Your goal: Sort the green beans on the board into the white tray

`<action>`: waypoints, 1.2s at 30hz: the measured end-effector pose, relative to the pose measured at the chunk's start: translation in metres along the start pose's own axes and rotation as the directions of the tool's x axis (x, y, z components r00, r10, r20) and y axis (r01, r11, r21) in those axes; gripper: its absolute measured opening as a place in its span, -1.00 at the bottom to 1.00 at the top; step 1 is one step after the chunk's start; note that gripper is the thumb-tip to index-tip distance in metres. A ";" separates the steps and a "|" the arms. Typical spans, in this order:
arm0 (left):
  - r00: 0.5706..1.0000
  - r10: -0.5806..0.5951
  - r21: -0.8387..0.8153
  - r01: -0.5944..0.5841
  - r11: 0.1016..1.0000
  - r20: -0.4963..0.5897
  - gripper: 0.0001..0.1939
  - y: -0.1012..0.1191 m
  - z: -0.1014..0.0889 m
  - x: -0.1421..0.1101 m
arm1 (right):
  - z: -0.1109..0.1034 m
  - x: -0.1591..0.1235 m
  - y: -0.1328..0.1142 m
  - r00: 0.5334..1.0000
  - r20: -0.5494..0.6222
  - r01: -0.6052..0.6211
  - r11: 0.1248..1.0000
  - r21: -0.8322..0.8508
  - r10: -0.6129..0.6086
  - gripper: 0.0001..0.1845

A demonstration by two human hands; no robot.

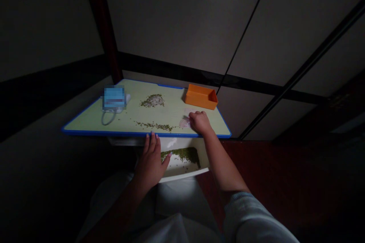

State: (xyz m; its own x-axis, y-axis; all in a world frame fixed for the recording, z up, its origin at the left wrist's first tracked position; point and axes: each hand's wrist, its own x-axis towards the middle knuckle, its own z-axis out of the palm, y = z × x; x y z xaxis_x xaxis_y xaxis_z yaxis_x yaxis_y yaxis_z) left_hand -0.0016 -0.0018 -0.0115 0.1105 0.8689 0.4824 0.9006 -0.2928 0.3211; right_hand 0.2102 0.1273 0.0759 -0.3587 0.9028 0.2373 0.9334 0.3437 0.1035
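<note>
My left hand (pixel 151 157) has its fingers apart, their tips at the blue front edge of the pale-topped table (pixel 137 88). Below that edge is a white drawer (pixel 184 176) with small green beans or seeds (pixel 186 154) inside. My right hand (pixel 200 122) is closed above the table's right part; what its fingers hold, if anything, is hidden. Right beside them lies a pale pinkish, see-through-looking patch (pixel 185 122), too dim to name. Scattered green seeds (pixel 156 126) run along the front of the tabletop, and a mixed pale and green heap (pixel 154 101) lies farther back.
An orange open box (pixel 201 98) stands at the table's back right. On the left is a blurred-out blue-screened device (pixel 114 98) with a looped grey cable (pixel 107 118). Cabinet panels (pixel 182 15) rise behind the table. The reddish floor (pixel 251 163) shows at right.
</note>
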 end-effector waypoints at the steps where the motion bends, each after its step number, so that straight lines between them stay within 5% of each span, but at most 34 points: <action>1: 1.000 -0.001 0.000 0.001 1.000 0.003 -0.26 0.000 0.000 0.000 | 0.000 0.001 -0.001 1.000 -0.004 0.005 1.000 -0.002 -0.005 -0.74; 11: 1.000 0.003 -0.006 -0.003 1.000 -0.005 -0.26 0.000 0.000 0.000 | 0.002 0.004 -0.006 0.997 -0.015 -0.074 0.996 -0.043 0.074 -0.74; 20: 1.000 -0.003 -0.016 0.003 1.000 -0.003 -0.26 0.002 -0.001 0.000 | 0.007 0.007 0.000 0.948 -0.051 -0.317 0.948 -0.038 0.315 -0.70; 36: 1.000 -0.013 -0.018 0.013 1.000 -0.018 -0.26 0.002 0.000 0.000 | 0.001 0.012 -0.028 1.000 0.001 0.016 0.999 -0.042 -0.016 -0.75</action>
State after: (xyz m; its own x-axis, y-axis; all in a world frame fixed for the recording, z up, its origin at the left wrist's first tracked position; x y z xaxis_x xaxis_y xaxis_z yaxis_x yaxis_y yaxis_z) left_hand 0.0006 -0.0025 -0.0110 0.0912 0.8655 0.4926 0.8944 -0.2887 0.3416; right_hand 0.1795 0.1287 0.0747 -0.3739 0.8974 0.2342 0.9261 0.3474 0.1474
